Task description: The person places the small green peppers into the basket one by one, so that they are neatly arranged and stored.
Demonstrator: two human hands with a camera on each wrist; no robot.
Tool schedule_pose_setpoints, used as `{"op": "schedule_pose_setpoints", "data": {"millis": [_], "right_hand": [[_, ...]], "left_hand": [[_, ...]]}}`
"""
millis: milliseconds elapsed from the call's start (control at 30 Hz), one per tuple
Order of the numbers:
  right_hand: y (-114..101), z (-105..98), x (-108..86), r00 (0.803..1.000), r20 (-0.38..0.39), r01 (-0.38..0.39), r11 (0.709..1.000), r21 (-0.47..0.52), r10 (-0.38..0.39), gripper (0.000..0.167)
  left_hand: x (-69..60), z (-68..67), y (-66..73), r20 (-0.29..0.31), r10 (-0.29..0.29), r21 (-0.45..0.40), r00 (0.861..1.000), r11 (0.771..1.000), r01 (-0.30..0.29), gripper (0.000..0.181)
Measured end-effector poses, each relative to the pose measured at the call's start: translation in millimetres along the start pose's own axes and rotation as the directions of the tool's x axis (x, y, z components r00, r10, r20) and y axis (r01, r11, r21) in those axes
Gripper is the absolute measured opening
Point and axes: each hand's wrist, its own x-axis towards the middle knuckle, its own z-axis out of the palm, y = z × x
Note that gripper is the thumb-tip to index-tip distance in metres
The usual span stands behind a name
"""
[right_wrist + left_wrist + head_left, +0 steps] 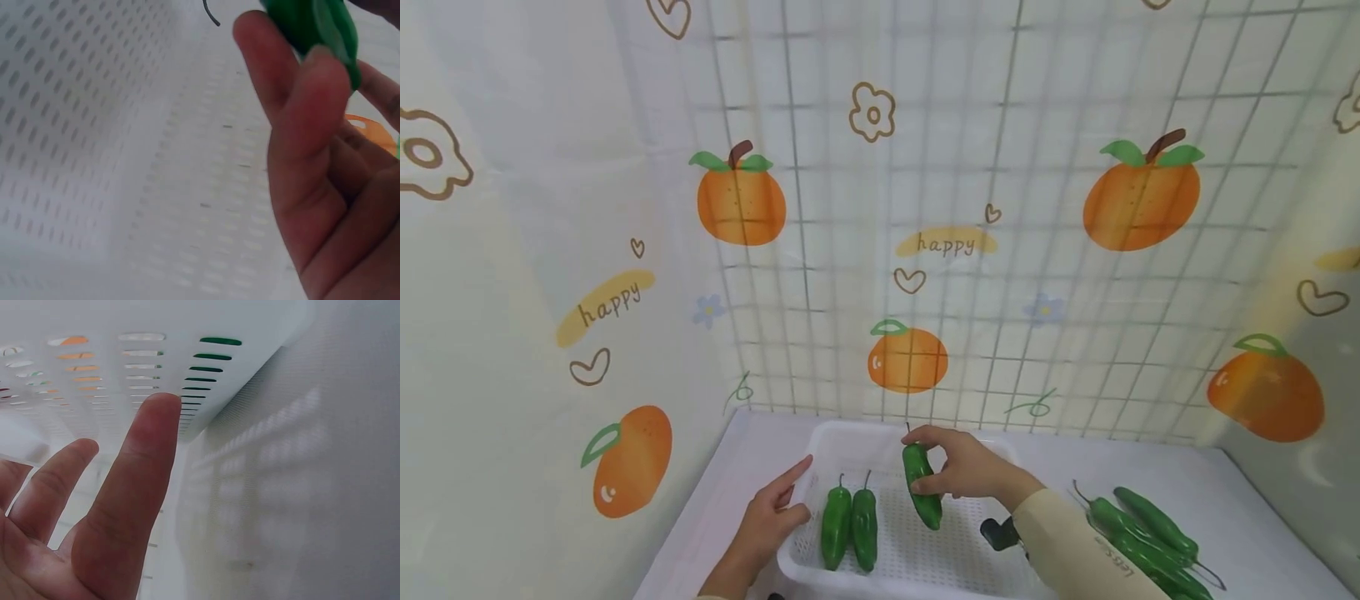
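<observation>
My right hand [966, 468] pinches a green pepper [922, 492] between thumb and fingers, above the white perforated basket [910, 583]; its stem points away from me. In the right wrist view the thumb and fingers of that hand [325, 144] press on the pepper [319, 28]. Two green peppers [836, 527] [865, 529] lie side by side in the basket's left part. Against the basket's left side, my left hand [767, 517] has its index finger extended along the rim. The left wrist view shows that hand [119, 494] beside the slotted basket wall [206, 319].
Several green peppers [1150, 533] lie on the white table [1052, 458] at the right, partly behind my right sleeve [1075, 542]. A dark object [998, 534] shows by the right wrist. A printed curtain [827, 292] over a wire grid [1015, 108] stands behind the basket.
</observation>
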Motion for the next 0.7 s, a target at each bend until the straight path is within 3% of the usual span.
{"op": "schedule_pose_setpoints", "data": {"millis": [333, 700], "right_hand": [[-1.3, 13.3, 20.0, 0.993, 0.058, 0.107, 0.994, -0.031, -0.105, 0.064], [-11.9, 25.7, 32.4, 0.994, 0.013, 0.111, 0.993, -0.028, -0.111, 0.069]], "left_hand": [[1.5, 0.0, -3.4, -0.013, -0.006, 0.025, 1.000, 1.000, 0.006, 0.080], [0.2, 1.3, 0.0, -0.002, -0.010, 0.000, 1.000, 1.000, 0.010, 0.081]]}}
